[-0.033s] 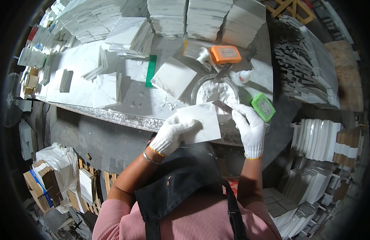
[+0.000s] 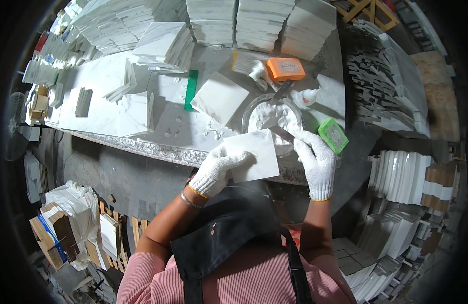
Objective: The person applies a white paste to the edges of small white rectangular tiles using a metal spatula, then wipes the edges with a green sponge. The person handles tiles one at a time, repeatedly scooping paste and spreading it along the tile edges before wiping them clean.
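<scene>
The square, white, grey-veined stone tile (image 2: 263, 158) appears mid-work, though how much remains is unclear. Its left side is pinched in the white-gloved left hand (image 2: 217, 168), while the white-gloved right hand (image 2: 315, 163), to its right, grips a flat grey metal scraper (image 2: 282, 134) over a round clear bowl (image 2: 246, 115) of white paste (image 2: 261, 116).

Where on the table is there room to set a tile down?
Barest: the table between the green strip and near-edge tiles, with a few crumbs; also between those tiles and the small stack. Crowded: around the bowl, with orange box, gloves, bottle and green box close.
</scene>
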`<state>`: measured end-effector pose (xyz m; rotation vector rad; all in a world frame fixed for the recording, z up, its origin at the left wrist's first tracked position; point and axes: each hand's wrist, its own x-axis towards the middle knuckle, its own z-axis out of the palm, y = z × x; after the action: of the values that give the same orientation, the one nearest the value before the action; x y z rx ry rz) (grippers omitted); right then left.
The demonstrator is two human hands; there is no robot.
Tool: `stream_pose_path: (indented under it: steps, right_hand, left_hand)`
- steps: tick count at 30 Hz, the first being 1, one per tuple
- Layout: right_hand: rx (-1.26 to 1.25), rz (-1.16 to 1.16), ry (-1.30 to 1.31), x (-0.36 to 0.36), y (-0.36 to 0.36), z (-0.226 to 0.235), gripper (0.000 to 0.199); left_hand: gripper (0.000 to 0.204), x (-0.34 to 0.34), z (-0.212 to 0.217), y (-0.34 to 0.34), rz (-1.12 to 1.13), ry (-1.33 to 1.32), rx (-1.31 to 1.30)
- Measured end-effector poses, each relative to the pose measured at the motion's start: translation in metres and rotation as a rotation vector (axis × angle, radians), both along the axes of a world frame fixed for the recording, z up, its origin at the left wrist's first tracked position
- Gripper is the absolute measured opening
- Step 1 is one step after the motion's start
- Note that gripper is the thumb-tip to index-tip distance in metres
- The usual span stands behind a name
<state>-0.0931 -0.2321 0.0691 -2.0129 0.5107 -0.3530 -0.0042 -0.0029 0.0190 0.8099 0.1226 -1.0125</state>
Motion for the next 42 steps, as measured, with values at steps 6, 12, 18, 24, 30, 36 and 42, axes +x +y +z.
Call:
stream_pose_path:
  steps: [6, 12, 18, 24, 30, 36, 42]
  right_hand:
    - [0.122, -0.079, 0.069, 0.005, -0.003, -0.001, 0.019]
    - [-0.158, 0.069, 0.102, 0.011, -0.011, -0.023, 0.022]
    - [0.089, 0.067, 0.240, 0.015, -0.010, -0.013, 0.023]
    - [0.348, -0.073, 0.152, 0.010, -0.004, 0.002, 0.024]
    - [0.353, -0.113, 0.129, -0.002, 0.005, 0.011, 0.023]
    - [0.234, -0.064, 0.094, -0.005, 0.008, 0.001, 0.023]
    - [-0.062, 0.002, -0.028, -0.003, 0.007, -0.005, 0.022]
  left_hand:
    - [0.053, 0.000, -0.001, 0.001, 0.019, -0.015, 0.003]
    - [0.052, 0.000, -0.002, 0.002, 0.029, -0.011, 0.020]
    - [0.050, 0.001, -0.004, 0.004, 0.033, -0.015, -0.001]
    - [0.048, 0.001, -0.006, 0.004, 0.033, 0.003, -0.010]
    - [0.051, 0.001, -0.006, 0.004, 0.039, 0.017, -0.008]
    - [0.052, 0.001, -0.005, 0.004, 0.027, 0.016, -0.011]
    - [0.049, 0.002, 0.004, 0.002, 0.023, 0.025, -0.036]
